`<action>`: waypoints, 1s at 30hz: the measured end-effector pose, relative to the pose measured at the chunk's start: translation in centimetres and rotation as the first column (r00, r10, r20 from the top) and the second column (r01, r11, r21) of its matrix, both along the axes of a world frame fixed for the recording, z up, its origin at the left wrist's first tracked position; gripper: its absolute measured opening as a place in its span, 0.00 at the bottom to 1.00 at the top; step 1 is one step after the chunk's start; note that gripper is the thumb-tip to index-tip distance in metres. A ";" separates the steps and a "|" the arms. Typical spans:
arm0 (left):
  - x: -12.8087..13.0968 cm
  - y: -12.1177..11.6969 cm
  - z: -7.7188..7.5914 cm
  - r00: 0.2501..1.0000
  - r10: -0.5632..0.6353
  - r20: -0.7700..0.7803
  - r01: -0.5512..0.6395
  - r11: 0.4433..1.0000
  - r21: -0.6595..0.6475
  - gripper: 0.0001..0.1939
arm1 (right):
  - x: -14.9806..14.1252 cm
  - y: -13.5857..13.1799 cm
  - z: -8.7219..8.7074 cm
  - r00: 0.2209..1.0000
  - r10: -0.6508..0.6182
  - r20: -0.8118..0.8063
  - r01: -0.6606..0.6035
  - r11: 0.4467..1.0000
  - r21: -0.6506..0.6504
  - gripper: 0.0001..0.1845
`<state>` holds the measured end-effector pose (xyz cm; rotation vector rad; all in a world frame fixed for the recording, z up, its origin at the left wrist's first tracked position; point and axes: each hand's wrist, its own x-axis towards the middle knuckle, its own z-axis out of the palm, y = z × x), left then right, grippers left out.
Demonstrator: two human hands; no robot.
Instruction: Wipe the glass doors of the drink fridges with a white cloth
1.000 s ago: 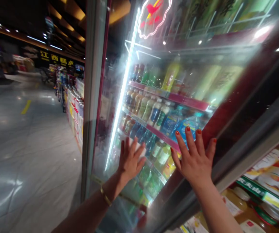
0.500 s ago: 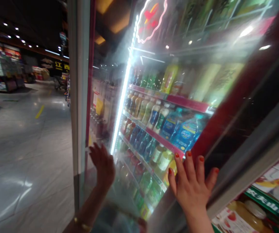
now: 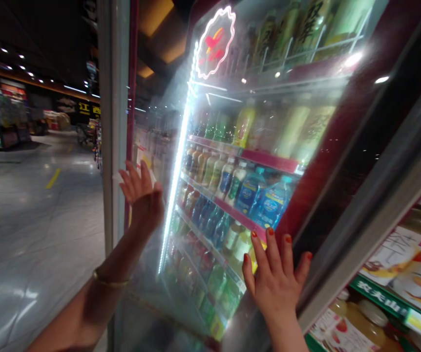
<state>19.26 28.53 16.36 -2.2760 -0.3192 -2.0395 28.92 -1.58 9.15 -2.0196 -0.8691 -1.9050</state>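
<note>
My left hand [image 3: 140,191], fingers spread, is raised at the left side of the glass door [image 3: 148,293] of a drinks cooler. A whitish patch shows beside its fingers; I cannot tell what it is. A thin gold bracelet [image 3: 110,280] circles that wrist. My right hand [image 3: 275,276], with orange-red nails, has its fingers spread flat near the door's dark right edge and appears to rest there. Behind the glass stand shelves of bottles, among them a blue-labelled bottle [image 3: 272,203] just above my right fingertips. Neither hand visibly grips anything.
A bright light strip [image 3: 181,142] and a glowing sign [image 3: 217,43] show at the glass. Along the left runs a grey post [image 3: 110,146], with a shiny floor [image 3: 42,244] beyond. At lower right, shelves hold large jars or bottles [image 3: 373,313] and a green label strip [image 3: 377,296].
My left hand has risen along the glass and slightly left, showing more forearm. My right hand sits a little further left in view, as the whole view has shifted.
</note>
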 end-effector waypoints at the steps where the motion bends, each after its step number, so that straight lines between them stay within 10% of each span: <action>1: 0.3 -0.5 0.8 0.999 -0.013 0.041 0.013 1.000 -0.003 0.39 | 0.0 0.1 0.0 1.000 -0.005 0.005 0.005 1.000 -0.002 0.45; 5: 1.5 -5.6 -2.4 0.969 -0.135 -0.205 0.202 0.913 0.354 0.34 | 0.1 0.4 -0.3 1.000 0.000 -0.001 0.000 0.999 0.044 0.45; 8: 0.7 -5.2 -5.2 0.960 -0.142 -0.240 0.235 0.875 0.423 0.29 | -0.1 0.8 -0.4 1.000 0.013 -0.019 -0.010 0.990 0.142 0.45; 12: 0.4 -0.8 0.3 0.999 -0.028 -0.019 0.028 1.000 -0.003 0.38 | -0.4 1.2 -0.4 0.999 0.015 -0.048 -0.008 0.990 0.142 0.45; 15: 1.9 -3.3 3.3 0.999 -0.042 -0.014 0.042 0.999 0.003 0.42 | -0.5 1.2 -0.5 0.998 0.025 -0.063 -0.016 0.989 0.149 0.44; 19: 2.3 -8.2 -2.6 0.949 -0.142 -0.280 0.266 0.836 0.480 0.35 | -0.4 1.1 -0.5 0.996 0.056 -0.069 -0.044 0.986 0.160 0.42; 21: 1.6 -7.2 -4.7 0.957 -0.145 -0.250 0.256 0.827 0.500 0.34 | -0.4 1.1 -0.4 0.996 0.057 -0.062 -0.048 0.988 0.149 0.42; 23: 1.0 -5.0 -3.2 0.981 -0.126 -0.146 0.170 0.924 0.343 0.38 | -0.5 1.1 -0.4 0.997 0.052 -0.054 -0.044 0.989 0.141 0.43; 27: 2.0 -5.1 4.7 0.997 -0.075 -0.014 0.076 0.994 0.074 0.39 | -0.5 0.9 -0.4 0.995 0.066 -0.070 -0.056 0.989 0.135 0.42; 30: 3.1 -9.4 3.9 0.973 -0.134 -0.189 0.187 0.935 0.300 0.39 | -0.2 0.3 -0.5 0.988 0.150 -0.032 -0.145 0.982 0.123 0.39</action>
